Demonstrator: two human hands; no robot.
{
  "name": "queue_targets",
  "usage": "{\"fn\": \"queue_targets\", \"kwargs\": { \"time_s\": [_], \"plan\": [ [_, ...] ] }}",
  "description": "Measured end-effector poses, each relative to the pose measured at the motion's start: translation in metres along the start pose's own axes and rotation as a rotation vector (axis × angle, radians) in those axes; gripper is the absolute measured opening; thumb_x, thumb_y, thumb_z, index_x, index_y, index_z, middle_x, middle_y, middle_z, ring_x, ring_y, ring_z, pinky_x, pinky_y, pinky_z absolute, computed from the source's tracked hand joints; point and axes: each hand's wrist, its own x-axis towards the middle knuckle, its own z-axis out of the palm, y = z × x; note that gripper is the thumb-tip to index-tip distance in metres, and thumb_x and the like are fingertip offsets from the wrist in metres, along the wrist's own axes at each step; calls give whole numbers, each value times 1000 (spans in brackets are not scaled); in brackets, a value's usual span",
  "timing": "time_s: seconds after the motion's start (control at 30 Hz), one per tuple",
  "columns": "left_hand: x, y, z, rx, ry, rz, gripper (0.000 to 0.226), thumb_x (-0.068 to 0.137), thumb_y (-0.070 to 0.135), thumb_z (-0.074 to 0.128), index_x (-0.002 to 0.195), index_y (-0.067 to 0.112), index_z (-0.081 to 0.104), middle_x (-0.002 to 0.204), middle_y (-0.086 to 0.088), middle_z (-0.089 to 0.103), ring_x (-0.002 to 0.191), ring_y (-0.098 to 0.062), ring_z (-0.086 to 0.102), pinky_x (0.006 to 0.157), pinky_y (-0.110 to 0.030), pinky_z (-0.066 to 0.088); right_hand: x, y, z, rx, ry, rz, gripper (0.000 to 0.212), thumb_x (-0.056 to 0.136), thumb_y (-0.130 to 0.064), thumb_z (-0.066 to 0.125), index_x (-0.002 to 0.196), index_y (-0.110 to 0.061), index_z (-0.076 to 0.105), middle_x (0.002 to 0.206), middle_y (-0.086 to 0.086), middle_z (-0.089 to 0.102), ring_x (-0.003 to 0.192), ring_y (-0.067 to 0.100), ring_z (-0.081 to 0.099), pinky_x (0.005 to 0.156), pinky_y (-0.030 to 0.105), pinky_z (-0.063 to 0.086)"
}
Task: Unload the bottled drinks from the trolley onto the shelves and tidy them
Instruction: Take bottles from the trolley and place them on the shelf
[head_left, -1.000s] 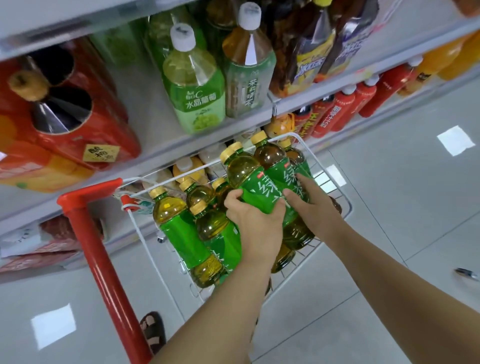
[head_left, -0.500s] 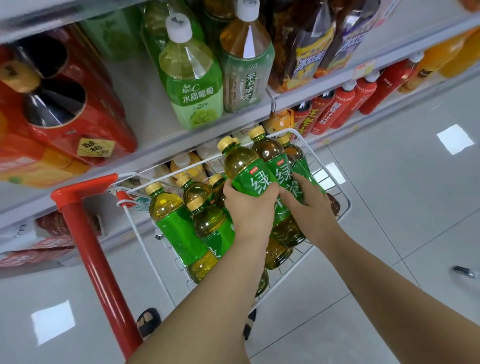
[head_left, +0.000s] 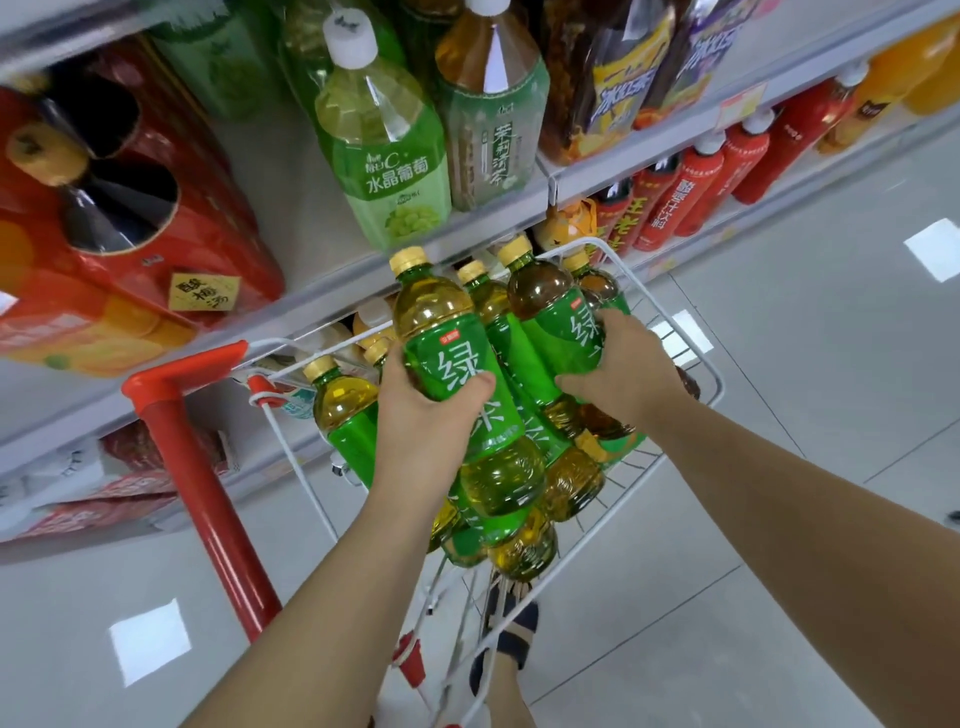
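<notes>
- Grips a green-tea bottle (head_left: 457, 374) round its label with the left hand (head_left: 423, 421), over the trolley basket (head_left: 714, 379).
- Clasps a second bottle (head_left: 556, 338) with the right hand (head_left: 626, 371), at 2 o'clock of the first.
- Leaves another bottle (head_left: 345, 415) standing in the basket at 9 o'clock.
- Faces stocked shelves (head_left: 363, 283) at 12 o'clock.

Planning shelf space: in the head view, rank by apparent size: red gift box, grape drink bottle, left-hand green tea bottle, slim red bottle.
1. red gift box
2. grape drink bottle and green tea bottle in the left hand: look alike; held one is nearer, so unranked
3. slim red bottle
</notes>
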Motion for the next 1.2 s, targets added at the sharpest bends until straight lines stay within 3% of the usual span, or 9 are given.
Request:
{"fn": "queue_targets", "kwargs": {
  "time_s": [0.13,0.23,0.4,0.6,0.73,0.83,0.93,1.07,1.2],
  "plan": [
    [-5,-1,-3,10,-21,24,52,73,9,75,113,32,49,95,8,67,79,-9,69,68,-32,56,-11,-13,-11,49,-27,6,72,70,-37,75,129,-12,42,100,8,63,84,22,54,75,31,47],
    [-22,6,-17,17,-38,62,53,71,2,74,108,32,50,88,10,67,72,-6,68,58,-25,53,-39,-30,-30,45,-55,-7,61,71,-40,72,121,-13,50,78,-4,54,81,18,50,74,28,42],
    [-75,57,-58,70,-44,167,51,71,2,73,94,40,48,87,10,64,74,-5,65,64,-25,51,-113,-75,-72,-11,-85,-88,74,68,-42,72,132,-20,42,67,-5,55,63,5,52,55,23,38],
    [-149,136,-144,177,38,418,62,71,5,74,96,52,41,97,19,58,79,13,56,72,-19,45,-194,-164,-118,76,41,-268,74,62,-44,77,127,-24,47,105,-3,64,91,16,59,74,32,50],
    [-184,169,-212,165,134,554,78,69,-6,71,83,68,50,78,28,64,70,9,60,63,-14,49,-230,-241,-133,87,133,-408,79,61,-47,79,129,-26,46,120,-3,61,108,19,57,86,32,48],
    [-198,184,-266,144,250,597,74,61,18,75,94,75,41,102,18,60,97,-5,61,85,-32,52,-249,-304,-131,120,169,-499,75,62,-44,79,128,-24,48,117,-1,61,108,19,56,84,29,45],
    [-203,193,-326,204,353,654,79,60,23,74,110,69,34,113,17,47,111,-16,53,95,-42,48,-259,-364,-109,210,182,-569,68,58,-43,81,118,-27,54,108,-1,65,101,18,59,84,33,49],
    [-197,199,-401,357,418,695,78,69,8,76,117,52,33,101,29,39,105,-10,49,83,-20,40,-263,-431,-67,321,228,-652,65,53,-51,74,112,-29,61,101,-2,68,97,20,61,81,36,51],
    [-165,197,-457,351,434,562,63,69,16,76,122,35,46,107,5,53,98,-11,53,75,-23,41,-251,-483,-26,408,277,-624,58,57,-45,75,110,-28,59,98,-2,66,96,24,58,77,39,50]
  ]
}}
